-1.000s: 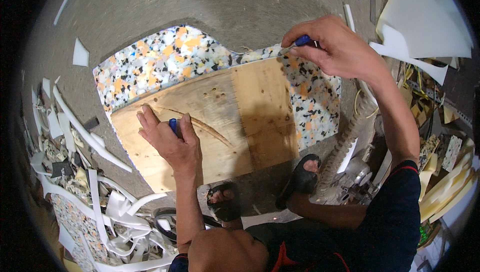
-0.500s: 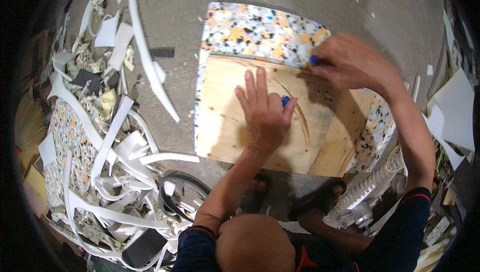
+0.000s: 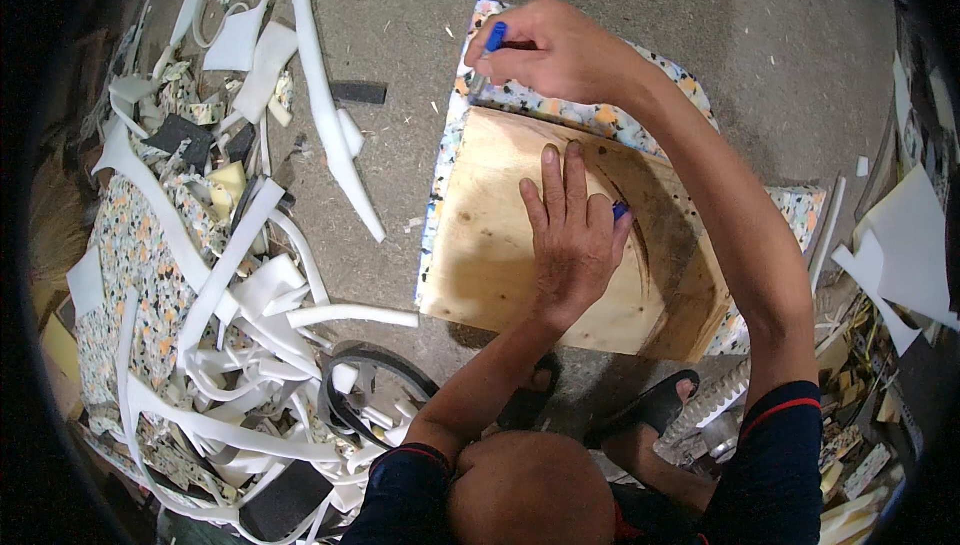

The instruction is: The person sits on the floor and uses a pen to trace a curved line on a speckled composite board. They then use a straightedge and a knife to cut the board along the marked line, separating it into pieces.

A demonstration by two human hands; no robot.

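A pale plywood board (image 3: 490,215) lies on a speckled multicoloured foam sheet (image 3: 445,160), which shows beyond its far and left edges and at the right. My left hand (image 3: 575,245) presses on the board with several fingers stretched out. A small blue pen cap (image 3: 620,211) is held between its thumb and bent forefinger. My right hand (image 3: 545,50) is closed round a blue-ended pen (image 3: 496,37), its clear lower part pointing down at the foam beside the board's far left corner. My right forearm hides part of the foam and the board's right side.
To the left lies a heap of white foam strips (image 3: 210,290) and speckled offcuts (image 3: 130,285). A long white strip (image 3: 325,105) and a dark scrap (image 3: 358,93) rest on the concrete floor. White sheets (image 3: 905,235) and a ribbed hose (image 3: 705,405) are at the right.
My right hand has moved left with the pen, along the board's far edge to its far left corner. My left hand stays pressed on the board. The view has shifted slightly.
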